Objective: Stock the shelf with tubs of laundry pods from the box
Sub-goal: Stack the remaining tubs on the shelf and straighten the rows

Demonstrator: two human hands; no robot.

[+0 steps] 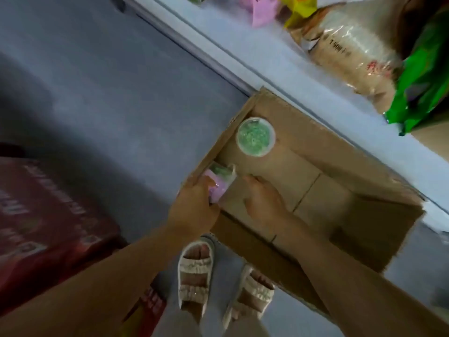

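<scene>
Pickup from the cardboard box (359, 215) on the floor | your left hand (194, 205) grips a tipped pink-labelled tub (222, 182) at the box's near-left corner; right hand (264, 200) beside it, fingers hidden, grip state unclear | next: lift it over the wall toward the shelf (279, 62) | upright clear-lidded tub (255, 137) remains | rice bag (349, 52) and green packet (422, 83) crowd the shelf.

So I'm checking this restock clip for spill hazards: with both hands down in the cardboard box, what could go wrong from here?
1. The left hand grips a tilted tub at the box corner; lifted one-handed, it might slip.
2. The right hand is beside that tub without clearly holding it, so it gives little support.
3. The box sits right at the person's sandals; a step forward may catch it.
</scene>
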